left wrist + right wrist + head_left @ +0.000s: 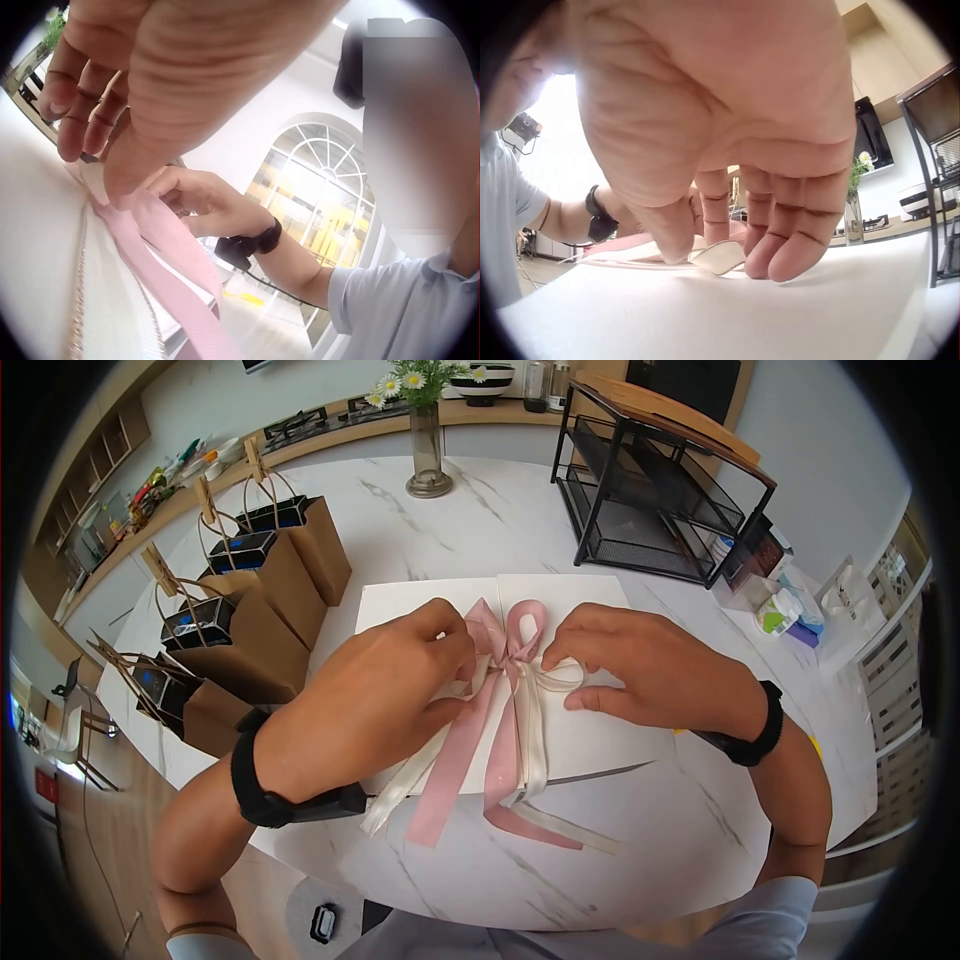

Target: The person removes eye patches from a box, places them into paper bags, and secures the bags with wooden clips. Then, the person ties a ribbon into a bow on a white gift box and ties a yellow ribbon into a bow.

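Observation:
A white box (600, 735) lies on the marble table, tied with a pink ribbon (465, 760) and a cream ribbon (530, 740) in a double bow at its middle. My left hand (375, 670) is at the bow's left side, its thumb and fingers pinching a cream loop (93, 180). On the other side my right hand (650, 665) curls its fingers and thumb around the right cream loop (718, 257). Between the hands stands a pink loop (526, 622). The ribbon tails drape over the box's near edge onto the table.
Several brown paper bags (270, 650) with clipped handles line the left side. A glass vase (427, 455) with daisies stands behind the box. At the back right is a black mesh rack (650, 510), with small packages (785, 610) beside it.

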The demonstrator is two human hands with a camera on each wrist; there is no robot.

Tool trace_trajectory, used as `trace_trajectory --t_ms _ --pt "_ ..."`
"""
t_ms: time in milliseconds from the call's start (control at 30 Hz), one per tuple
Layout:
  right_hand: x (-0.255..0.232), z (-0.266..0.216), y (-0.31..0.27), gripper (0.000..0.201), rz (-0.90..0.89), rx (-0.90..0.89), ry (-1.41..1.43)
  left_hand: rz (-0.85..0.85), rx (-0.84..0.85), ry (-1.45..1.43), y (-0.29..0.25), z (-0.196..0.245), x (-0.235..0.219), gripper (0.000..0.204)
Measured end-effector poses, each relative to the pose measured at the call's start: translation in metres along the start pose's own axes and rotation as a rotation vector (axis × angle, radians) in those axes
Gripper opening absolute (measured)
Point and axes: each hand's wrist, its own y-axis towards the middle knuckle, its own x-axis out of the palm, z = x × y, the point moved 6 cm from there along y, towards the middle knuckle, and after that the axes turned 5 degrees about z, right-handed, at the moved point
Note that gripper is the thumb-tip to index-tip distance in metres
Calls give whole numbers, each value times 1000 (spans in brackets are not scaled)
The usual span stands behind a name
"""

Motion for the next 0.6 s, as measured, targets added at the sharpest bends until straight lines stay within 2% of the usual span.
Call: trace_trajectory --t_ms 67,133,200,267,333,367,400,433,467,533,600 --pt "1 2 -2 19 -21 15 -24 14 13 50 -2 -1 -2 26" --pt "7 6 -3 17 -39 38 -47 21 121 30 0 1 1 19" --pt "11 -1 -5 16 30 -120 105 13 153 53 0 4 5 18" --pt "10 -9 -11 16 21 -123 135 8 179 77 -3 8 6 17" --pt "0 -17 -15 16 9 -133 166 -55 151 39 -12 9 3 24" --pt "-14 -9 -21 16 47 -38 189 -52 150 41 -18 13 -1 24" --pt "-27 1 -28 17 88 56 207 -13 80 -70 -26 14 -8 30" --pt "-36 19 -39 17 219 211 221 27 13 -179 -34 14 -13 35" --pt "-41 40 -54 21 354 367 235 31 19 -172 -45 12 -13 35" --pt "-26 80 -97 34 213 737 90 228 -124 -20 -71 -8 -28 46" --pt "-5 84 -116 45 109 847 407 254 -159 59 -83 -33 -28 43"
